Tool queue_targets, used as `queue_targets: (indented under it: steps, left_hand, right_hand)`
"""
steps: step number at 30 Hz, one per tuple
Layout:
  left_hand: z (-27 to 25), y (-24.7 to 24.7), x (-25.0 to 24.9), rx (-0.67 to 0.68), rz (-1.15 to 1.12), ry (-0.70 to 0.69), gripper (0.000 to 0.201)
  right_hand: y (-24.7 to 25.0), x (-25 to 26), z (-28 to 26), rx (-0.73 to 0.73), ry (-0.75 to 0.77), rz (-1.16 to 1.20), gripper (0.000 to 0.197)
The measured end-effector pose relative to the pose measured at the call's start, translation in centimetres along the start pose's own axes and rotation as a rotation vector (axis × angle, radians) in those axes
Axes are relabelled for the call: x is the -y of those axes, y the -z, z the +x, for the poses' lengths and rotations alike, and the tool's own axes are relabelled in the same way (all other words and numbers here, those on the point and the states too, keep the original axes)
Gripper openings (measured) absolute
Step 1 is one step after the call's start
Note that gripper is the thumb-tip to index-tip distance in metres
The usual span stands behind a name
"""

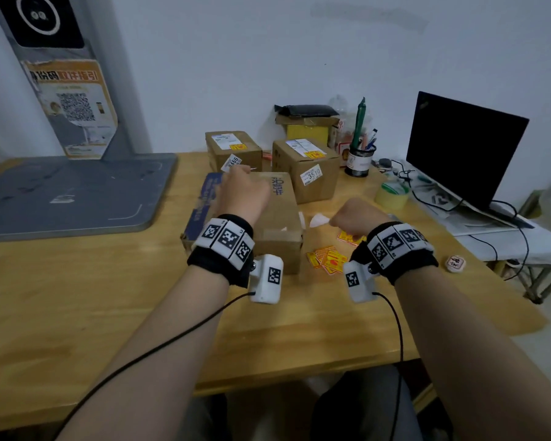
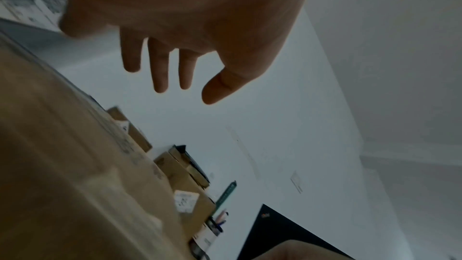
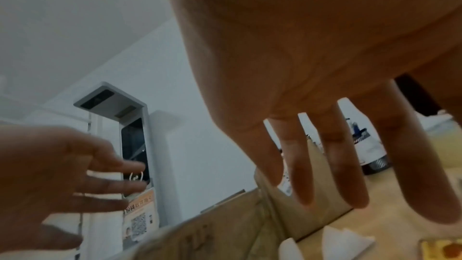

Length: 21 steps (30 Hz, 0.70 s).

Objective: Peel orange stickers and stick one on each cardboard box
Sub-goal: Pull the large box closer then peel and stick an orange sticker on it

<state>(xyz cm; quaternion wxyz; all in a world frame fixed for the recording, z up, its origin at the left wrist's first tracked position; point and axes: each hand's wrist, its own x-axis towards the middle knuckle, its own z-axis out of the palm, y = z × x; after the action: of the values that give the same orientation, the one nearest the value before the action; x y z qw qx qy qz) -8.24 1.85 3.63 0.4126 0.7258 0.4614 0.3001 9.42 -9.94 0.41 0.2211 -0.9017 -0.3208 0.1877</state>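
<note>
I see the orange stickers (image 1: 326, 260) in a loose overlapping pile on the wooden table (image 1: 77, 297), small orange-yellow rectangles with red print, just at four o'clock of the nearest cardboard box (image 1: 280, 218). Two more boxes (image 1: 306, 168) stand at twelve o'clock, each already bearing an orange label. My left hand (image 1: 244, 194) hovers over the near box, fingers spread and empty. My right hand (image 1: 357, 218) hangs above the pile, fingers extended, holding nothing.

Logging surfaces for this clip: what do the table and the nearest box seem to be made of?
Table: looks like light wood with a smooth, slightly glossy finish; faint grain shows. Nearest box: brown cardboard, matte, with clear tape apparently along its top seam.
</note>
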Motion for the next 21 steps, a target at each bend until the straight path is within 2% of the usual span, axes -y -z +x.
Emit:
queue_targets:
  steps: [4, 7, 11, 16, 21]
  left_hand:
    - [-0.6, -3.4, -2.1, 0.062, -0.153, -0.102, 0.031]
    - [-0.7, -5.6, -3.1, 0.108, -0.186, -0.148, 0.022]
    - [-0.4, -7.6, -3.7, 0.154, -0.192, -0.119, 0.024]
    - [0.0, -8.9, -3.8, 0.155, -0.187, -0.100, 0.024]
    - [0.8, -9.5, -3.3, 0.133, -0.156, -0.105, 0.023]
  right_hand:
    - [1.0, -3.4, 1.7, 0.001, -0.070, -0.100, 0.029]
    - [1.4, -5.1, 2.9, 0.024, -0.093, -0.117, 0.027]
    - [1.5, -6.5, 3.9, 0.053, -0.113, -0.172, 0.029]
    - [0.6, -7.1, 5.9, 0.060, -0.110, -0.181, 0.044]
    - [-0.3, -7.1, 7.2, 0.083, -0.149, -0.166, 0.035]
